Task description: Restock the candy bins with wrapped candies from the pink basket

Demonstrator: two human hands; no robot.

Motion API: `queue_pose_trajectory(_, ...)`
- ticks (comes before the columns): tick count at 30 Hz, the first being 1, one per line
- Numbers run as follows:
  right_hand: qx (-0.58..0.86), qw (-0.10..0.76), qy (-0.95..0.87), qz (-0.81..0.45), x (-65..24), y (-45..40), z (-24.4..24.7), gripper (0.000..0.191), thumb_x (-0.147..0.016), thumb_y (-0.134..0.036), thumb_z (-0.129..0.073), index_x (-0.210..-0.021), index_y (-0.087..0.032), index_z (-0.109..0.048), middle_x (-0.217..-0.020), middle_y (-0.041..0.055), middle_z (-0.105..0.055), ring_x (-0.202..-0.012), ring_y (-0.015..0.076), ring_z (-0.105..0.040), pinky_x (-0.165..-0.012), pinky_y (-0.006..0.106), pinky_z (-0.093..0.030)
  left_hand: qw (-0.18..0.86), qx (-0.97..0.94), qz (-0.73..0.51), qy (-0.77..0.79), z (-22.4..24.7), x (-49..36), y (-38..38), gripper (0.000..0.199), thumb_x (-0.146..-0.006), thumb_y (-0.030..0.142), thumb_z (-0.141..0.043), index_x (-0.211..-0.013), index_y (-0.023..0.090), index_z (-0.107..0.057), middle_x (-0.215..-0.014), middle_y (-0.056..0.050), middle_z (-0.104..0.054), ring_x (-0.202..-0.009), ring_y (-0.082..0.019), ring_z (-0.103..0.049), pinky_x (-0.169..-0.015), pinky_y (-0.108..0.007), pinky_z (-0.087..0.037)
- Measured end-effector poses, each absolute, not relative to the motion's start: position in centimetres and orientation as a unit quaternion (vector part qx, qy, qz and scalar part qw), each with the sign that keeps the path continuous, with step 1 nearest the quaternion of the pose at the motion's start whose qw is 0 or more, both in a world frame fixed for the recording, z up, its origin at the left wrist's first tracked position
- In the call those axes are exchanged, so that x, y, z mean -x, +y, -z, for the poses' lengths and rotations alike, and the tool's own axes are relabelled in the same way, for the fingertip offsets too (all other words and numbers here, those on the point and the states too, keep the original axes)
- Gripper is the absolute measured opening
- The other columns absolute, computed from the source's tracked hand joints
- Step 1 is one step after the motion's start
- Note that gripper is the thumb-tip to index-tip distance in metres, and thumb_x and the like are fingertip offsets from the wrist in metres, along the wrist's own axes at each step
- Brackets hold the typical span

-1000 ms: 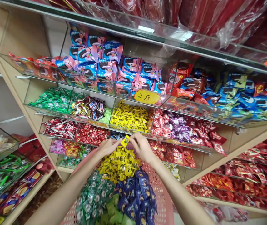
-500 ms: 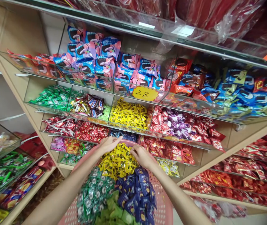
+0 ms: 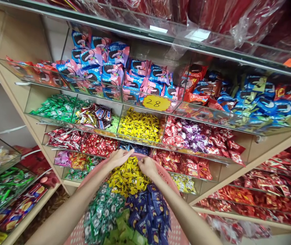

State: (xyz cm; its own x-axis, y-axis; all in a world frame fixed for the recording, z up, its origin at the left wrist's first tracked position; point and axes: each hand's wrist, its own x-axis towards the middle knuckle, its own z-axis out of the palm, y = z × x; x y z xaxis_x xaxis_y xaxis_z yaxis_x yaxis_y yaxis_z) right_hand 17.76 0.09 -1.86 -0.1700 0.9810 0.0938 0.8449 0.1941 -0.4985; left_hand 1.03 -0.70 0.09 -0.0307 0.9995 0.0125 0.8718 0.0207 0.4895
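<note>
Four heaps of sweets lie in a pink basket (image 3: 167,173): yellow sweets (image 3: 125,177) at the far side, green sweets (image 3: 103,207) to the left, navy sweets (image 3: 149,211) to the right, and lime sweets (image 3: 125,233) at the near edge, between the last two.

The person's left hand (image 3: 121,158) is over the far left of the basket, beside the yellow heap. Its fingers (image 3: 128,155) are stretched out nearly straight and lie close together, pointing right; they are clamped on nothing that shows. Whether its underside touches the basket or the sweets cannot be told.

The right hand (image 3: 147,166) is at the right side of the yellow heap. Its fingers are curled in, with the tips drawn near each other at the edge of the sweets. Whether a sweet is pinched between them is hidden. The two hands are apart, with part of the yellow heap showing between them.

Beyond the basket, a bin (image 3: 137,140) on the rack holds more yellow wrappers (image 3: 140,124), with a yellow tag (image 3: 156,102) reading 28 above it. Snickers (image 3: 101,115) lie to the left, and red and purple sweets (image 3: 186,132) to the right.
</note>
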Motion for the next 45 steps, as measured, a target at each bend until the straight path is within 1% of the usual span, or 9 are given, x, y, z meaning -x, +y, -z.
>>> queue_pose_trajectory(5,0.596,0.230,-0.752,-0.160,-17.1,-0.2,2.4,0.020,-0.075,-0.024,-0.043,-0.057,-0.018,-0.050,-0.059,0.0012,-0.056,-0.056,0.0117,-0.051,-0.049,0.020,-0.028,0.173,-0.668,-0.179,0.701,-0.1,-1.0,-0.5,0.070,-0.069,0.074,-0.017,-0.086,0.027,-0.066,-0.084,-0.004,-0.066,-0.087,-0.025,-0.058,-0.071,-0.028,-0.039)
queue_pose_trajectory(8,0.599,0.236,-0.755,-0.123,-17.1,-0.6,2.3,0.023,-0.078,-0.032,-0.044,-0.060,-0.018,-0.051,-0.063,0.0031,-0.058,-0.060,0.0138,-0.053,-0.050,0.021,-0.029,0.175,-0.669,-0.177,0.700,-0.1,-1.0,-0.3,0.069,-0.070,0.073,-0.017,-0.083,0.026,-0.066,-0.082,-0.004,-0.067,-0.087,-0.024,-0.058,-0.071,-0.028,-0.039)
queue_pose_trajectory(11,0.597,0.239,-0.760,-0.093,-17.3,-1.0,1.9,0.027,-0.080,-0.038,-0.042,-0.064,-0.019,-0.052,-0.065,0.0040,-0.058,-0.060,0.0143,-0.054,-0.049,0.022,-0.028,0.175,-0.669,-0.179,0.699,-0.1,-0.9,-0.2,0.069,-0.070,0.073,-0.017,-0.086,0.027,-0.066,-0.085,-0.004,-0.067,-0.089,-0.024,-0.057,-0.073,-0.028,-0.039)
queue_pose_trajectory(17,0.582,0.252,-0.770,-0.066,-17.8,-1.9,0.6,0.027,-0.082,-0.038,-0.040,-0.067,-0.019,-0.052,-0.067,0.0041,-0.058,-0.059,0.0139,-0.053,-0.051,0.023,-0.028,0.173,-0.674,-0.175,0.697,-0.1,-0.9,0.0,0.068,-0.071,0.072,-0.017,-0.087,0.028,-0.066,-0.088,-0.004,-0.067,-0.090,-0.025,-0.057,-0.073,-0.028,-0.039)
queue_pose_trajectory(25,0.521,0.294,-0.800,-0.049,-18.0,-2.2,-4.5,0.029,-0.083,-0.038,-0.039,-0.066,-0.019,-0.052,-0.069,0.0021,-0.054,-0.059,0.0111,-0.048,-0.053,0.022,-0.028,0.171,-0.682,-0.188,0.686,0.5,-0.6,0.1,0.067,-0.072,0.072,-0.016,-0.092,0.030,-0.064,-0.087,-0.002,-0.066,-0.088,-0.023,-0.057,-0.071,-0.026,-0.038)
queue_pose_trajectory(30,0.472,0.341,-0.812,-0.026,-16.5,1.0,-8.6,0.023,-0.082,-0.035,-0.041,-0.070,-0.019,-0.052,-0.074,0.0016,-0.053,-0.067,0.0117,-0.049,-0.061,0.022,-0.032,0.163,-0.679,-0.184,0.692,0.6,-0.3,0.0,0.069,-0.071,0.072,-0.014,-0.078,0.027,-0.066,-0.076,-0.003,-0.066,-0.081,-0.024,-0.059,-0.066,-0.027,-0.039)
queue_pose_trajectory(33,0.463,0.332,-0.822,-0.016,-14.7,3.8,-9.6,0.017,-0.081,-0.033,-0.044,-0.077,-0.019,-0.054,-0.080,0.0019,-0.054,-0.072,0.0127,-0.050,-0.063,0.023,-0.033,0.161,-0.670,-0.191,0.699,0.4,-0.1,-0.4,0.067,-0.072,0.071,-0.015,-0.076,0.027,-0.066,-0.074,-0.002,-0.066,-0.080,-0.024,-0.059,-0.066,-0.027,-0.039)
queue_pose_trajectory(37,0.468,0.297,-0.832,-0.014,-11.9,6.6,-9.5,0.017,-0.079,-0.034,-0.046,-0.085,-0.020,-0.054,-0.088,0.0031,-0.054,-0.077,0.0140,-0.050,-0.063,0.024,-0.035,0.165,-0.658,-0.199,0.707,0.0,0.3,-0.8,0.067,-0.071,0.072,-0.017,-0.081,0.027,-0.066,-0.077,-0.002,-0.066,-0.083,-0.024,-0.059,-0.067,-0.028,-0.040)
queue_pose_trajectory(45,0.498,0.241,-0.833,0.005,-8.3,8.7,-9.1,0.019,-0.075,-0.035,-0.051,-0.087,-0.020,-0.053,-0.093,0.0056,-0.054,-0.081,0.0167,-0.051,-0.065,0.026,-0.037,0.159,-0.652,-0.200,0.714,0.1,1.2,-1.0,0.066,-0.072,0.072,-0.016,-0.083,0.029,-0.066,-0.080,-0.001,-0.067,-0.085,-0.025,-0.059,-0.070,-0.030,-0.040)
